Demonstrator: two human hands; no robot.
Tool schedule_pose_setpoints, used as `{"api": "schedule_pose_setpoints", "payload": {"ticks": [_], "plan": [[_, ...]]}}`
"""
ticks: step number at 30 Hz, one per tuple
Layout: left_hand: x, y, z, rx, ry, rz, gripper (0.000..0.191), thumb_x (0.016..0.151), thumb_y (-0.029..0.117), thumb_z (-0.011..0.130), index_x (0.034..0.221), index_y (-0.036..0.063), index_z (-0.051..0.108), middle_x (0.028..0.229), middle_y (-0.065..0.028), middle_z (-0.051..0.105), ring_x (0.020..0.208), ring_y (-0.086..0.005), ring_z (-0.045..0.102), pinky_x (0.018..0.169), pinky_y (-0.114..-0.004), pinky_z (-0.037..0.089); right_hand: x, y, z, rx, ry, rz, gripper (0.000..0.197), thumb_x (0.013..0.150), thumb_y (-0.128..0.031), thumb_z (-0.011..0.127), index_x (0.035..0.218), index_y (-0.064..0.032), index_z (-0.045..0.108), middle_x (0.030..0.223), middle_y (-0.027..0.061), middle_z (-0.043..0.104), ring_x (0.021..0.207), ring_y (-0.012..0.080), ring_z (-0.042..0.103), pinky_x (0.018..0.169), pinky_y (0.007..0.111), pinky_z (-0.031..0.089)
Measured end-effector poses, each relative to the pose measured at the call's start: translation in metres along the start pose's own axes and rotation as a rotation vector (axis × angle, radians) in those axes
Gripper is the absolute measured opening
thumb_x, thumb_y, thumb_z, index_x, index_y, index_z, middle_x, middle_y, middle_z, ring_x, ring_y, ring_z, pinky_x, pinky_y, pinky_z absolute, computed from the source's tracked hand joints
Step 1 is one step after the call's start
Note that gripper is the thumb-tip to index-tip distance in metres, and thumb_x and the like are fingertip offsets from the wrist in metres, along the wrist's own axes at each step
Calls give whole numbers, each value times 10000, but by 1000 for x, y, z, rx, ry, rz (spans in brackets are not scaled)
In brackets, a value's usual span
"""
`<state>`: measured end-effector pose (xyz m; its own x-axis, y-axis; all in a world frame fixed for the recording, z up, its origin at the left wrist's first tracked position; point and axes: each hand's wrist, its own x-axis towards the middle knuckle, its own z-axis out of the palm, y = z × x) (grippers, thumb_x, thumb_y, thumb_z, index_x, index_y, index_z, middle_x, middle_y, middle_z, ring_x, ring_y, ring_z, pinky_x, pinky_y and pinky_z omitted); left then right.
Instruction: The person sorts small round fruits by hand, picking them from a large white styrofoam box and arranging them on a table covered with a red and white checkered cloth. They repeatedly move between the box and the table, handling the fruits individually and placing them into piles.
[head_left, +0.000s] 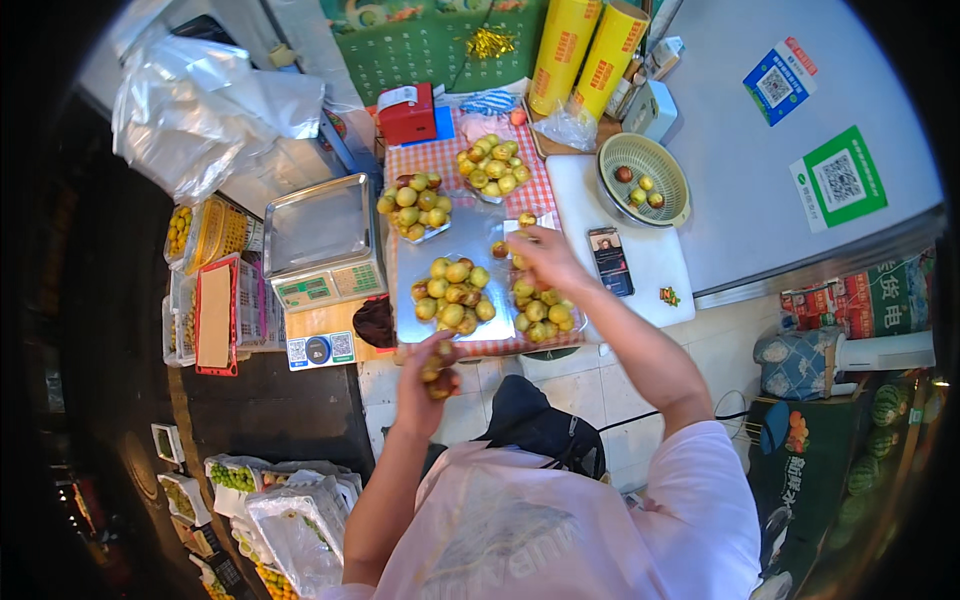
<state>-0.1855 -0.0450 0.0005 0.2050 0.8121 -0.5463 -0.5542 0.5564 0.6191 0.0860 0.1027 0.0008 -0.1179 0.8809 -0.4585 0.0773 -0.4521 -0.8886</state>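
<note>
Several brownish jujubes (437, 369) rest in my left hand (426, 382), just off the table's near edge. Over the right part of the table, my right hand (546, 256) has its fingers on yellow-green jujubes, above a heap of jujubes (541, 311) in a clear bag or tray. Whether it grips one I cannot tell. Left of it, another jujube heap (452, 292) lies on a shiny metal sheet (409, 262). Two more heaps, one at the left (414, 204) and one at the back (493, 166), sit in trays on the red checked cloth (442, 157).
A green colander (679, 176) with several jujubes and a phone (610, 262) stand on a white board (570, 195) at the right. An electronic scale (319, 240) is at the left. Yellow film rolls (562, 52) and a red printer (406, 116) stand at the back.
</note>
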Motion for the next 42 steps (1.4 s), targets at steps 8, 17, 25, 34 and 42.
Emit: {"api": "schedule_pose_setpoints", "payload": {"ticks": [8, 17, 25, 34, 42], "plan": [[119, -79, 131, 478, 175, -140, 493, 919, 323, 638, 1311, 27, 590, 897, -52, 638, 569, -123, 596, 482, -254, 444, 11, 88, -112, -437, 11, 69, 471, 930, -402, 720, 1144, 12, 651, 751, 113, 669, 498, 159, 621, 485, 323, 486], [144, -96, 124, 723, 349, -151, 592, 900, 404, 632, 1362, 38, 572, 1049, -147, 684, 654, -177, 677, 561, -304, 530, 6, 110, -150, -543, -50, -134, 325, 881, -152, 681, 1159, -18, 580, 925, 174, 654, 724, 309, 671, 659, 394, 533], [133, -114, 109, 945, 319, 72, 717, 934, 343, 622, 1500, -36, 400, 1027, -189, 696, 805, -214, 692, 760, -336, 545, -4, 113, -136, -752, 51, -375, 349, 806, -24, 669, 1146, -32, 592, 1075, 181, 604, 940, 398, 639, 815, 456, 537], [115, -107, 116, 864, 386, 40, 469, 973, 349, 611, 1283, -1, 581, 783, -34, 639, 633, -101, 599, 531, -237, 459, -14, 114, -145, -753, 47, -440, 354, 815, -63, 710, 1156, -30, 617, 1052, 158, 620, 921, 376, 649, 792, 434, 544], [110, -114, 108, 339, 348, -266, 454, 1011, 428, 573, 1276, 60, 584, 779, -42, 586, 591, -129, 593, 502, -272, 439, -19, 123, -139, -762, 53, -501, 372, 851, -207, 742, 1154, -25, 628, 870, 167, 683, 762, 377, 681, 662, 447, 557]]}}
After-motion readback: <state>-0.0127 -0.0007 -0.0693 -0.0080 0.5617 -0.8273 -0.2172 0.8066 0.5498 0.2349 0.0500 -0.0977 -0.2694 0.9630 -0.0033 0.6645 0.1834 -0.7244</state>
